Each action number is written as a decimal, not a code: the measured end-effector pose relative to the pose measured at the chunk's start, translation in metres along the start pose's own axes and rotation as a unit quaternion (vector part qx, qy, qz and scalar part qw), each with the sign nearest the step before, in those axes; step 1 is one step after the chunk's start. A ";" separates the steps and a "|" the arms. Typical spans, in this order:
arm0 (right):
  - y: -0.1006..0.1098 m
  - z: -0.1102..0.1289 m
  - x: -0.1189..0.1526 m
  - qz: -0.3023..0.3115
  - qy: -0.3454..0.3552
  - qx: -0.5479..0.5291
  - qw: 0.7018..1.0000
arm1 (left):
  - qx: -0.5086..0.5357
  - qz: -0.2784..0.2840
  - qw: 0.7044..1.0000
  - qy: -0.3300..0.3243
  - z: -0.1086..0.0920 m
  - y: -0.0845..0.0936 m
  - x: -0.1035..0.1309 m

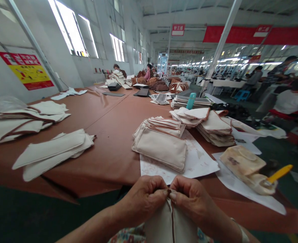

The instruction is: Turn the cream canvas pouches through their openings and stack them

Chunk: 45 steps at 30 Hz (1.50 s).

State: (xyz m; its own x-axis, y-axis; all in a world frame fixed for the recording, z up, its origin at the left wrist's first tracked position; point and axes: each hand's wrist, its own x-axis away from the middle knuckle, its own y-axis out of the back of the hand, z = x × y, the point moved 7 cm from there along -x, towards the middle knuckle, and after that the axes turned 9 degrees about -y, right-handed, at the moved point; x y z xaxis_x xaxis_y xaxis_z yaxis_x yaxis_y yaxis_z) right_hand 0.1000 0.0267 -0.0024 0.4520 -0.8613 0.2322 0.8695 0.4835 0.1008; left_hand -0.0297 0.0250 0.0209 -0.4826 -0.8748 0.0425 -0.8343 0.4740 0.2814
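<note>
Both hands meet at the table's front edge over a cream fabric piece [159,222] with a brown seam down its middle. My left hand [145,194] pinches the piece's top end between thumb and bent fingers. Against it, my right hand [191,195] pinches the same end from the other side, thumbs almost touching. The lower part of the piece hangs toward my lap. Just beyond the hands, a stack of similar cream fabric pieces [160,145] with brown edges rests on a white paper sheet [202,165].
Loose cream pieces [55,148] and a taller pile [47,113] lie at left on the brown-covered table [105,158]. At right are a cut-open plastic container [242,162] with a yellow-handled brush [280,173], more cream stacks [215,126] and a teal bottle [191,101]. People work farther back.
</note>
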 end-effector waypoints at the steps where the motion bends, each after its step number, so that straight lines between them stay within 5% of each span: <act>1: 0.001 -0.002 0.000 -0.002 -0.002 -0.006 1.000 | 0.018 0.012 1.000 0.003 0.003 -0.001 -0.001; 13: 0.005 -0.007 0.005 -0.046 0.007 -0.012 0.999 | 0.114 0.035 0.988 0.102 0.020 -0.014 -0.006; 19: 0.005 0.002 0.017 -0.027 0.119 -0.010 0.993 | 0.240 0.017 0.962 0.130 0.019 -0.024 -0.002; 25: 0.001 0.024 0.033 -0.009 0.267 0.119 0.956 | 0.372 0.020 0.921 0.117 0.018 -0.031 0.002; 32: -0.001 0.031 0.049 -0.037 0.334 0.160 0.928 | 0.289 0.082 0.948 0.106 0.021 -0.031 0.007; 38: 0.014 0.015 0.042 -0.046 0.128 0.034 0.990 | 0.236 0.146 0.960 0.028 -0.001 -0.023 0.011; 40: 0.011 0.015 0.037 -0.005 0.074 0.020 0.997 | 0.233 0.158 0.959 0.009 -0.010 -0.022 0.012; 45: -0.004 0.021 0.038 0.105 0.053 0.029 0.993 | 0.261 0.142 0.955 -0.006 -0.018 -0.023 0.016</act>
State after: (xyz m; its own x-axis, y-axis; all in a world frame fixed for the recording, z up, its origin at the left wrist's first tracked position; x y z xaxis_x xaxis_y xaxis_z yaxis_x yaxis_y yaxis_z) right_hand 0.1094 -0.0047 0.0266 0.6437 -0.7502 0.1511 0.7421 0.6602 0.1164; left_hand -0.0130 -0.0015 0.0325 -0.7094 -0.7039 0.0344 -0.6872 0.6801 -0.2554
